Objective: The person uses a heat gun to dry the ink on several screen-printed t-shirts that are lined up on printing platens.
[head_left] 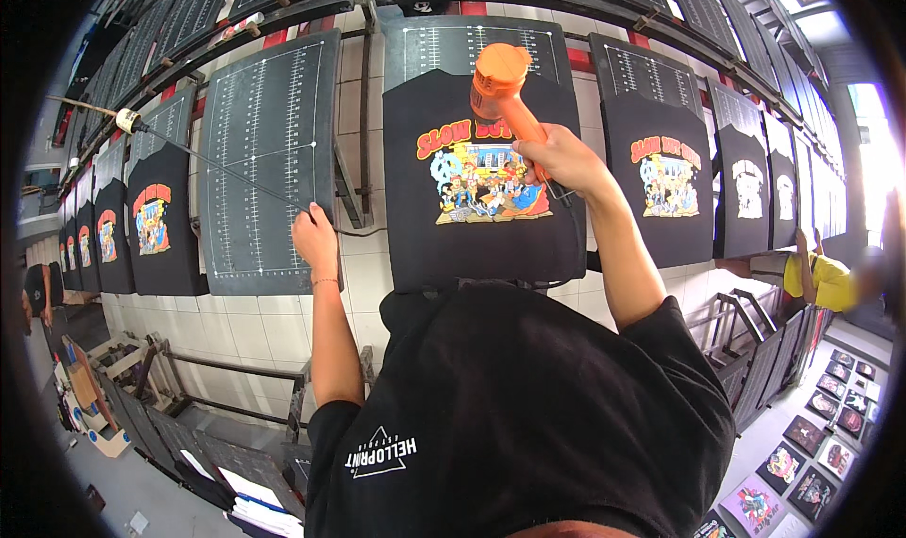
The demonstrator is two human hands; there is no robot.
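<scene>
A: What does the right hand (566, 160) do now?

B: It grasps the orange dryer (514, 94) by its handle, with the fingers closed around. The dark nozzle points down over the upper part of the print (491, 193)

A: And the left hand (314, 236)?

B: It is closed on the cord (217, 165), beside the right edge of the bare board (283, 94). I think it keeps the cord away from the work

A: Where is the shirt?

B: The black shirt (425, 245) lies flat on the middle board (453, 42), directly in front of the person, with the print facing up

A: Which step is this, in your opinion?

B: Probably the drying of the print with warm air. I cannot tell if the dryer is running

A: What does the next move call for?

B: In my judgement, an even sweep over the whole print, nozzle not touching the ink, and the cord held clear of the shirt
</scene>
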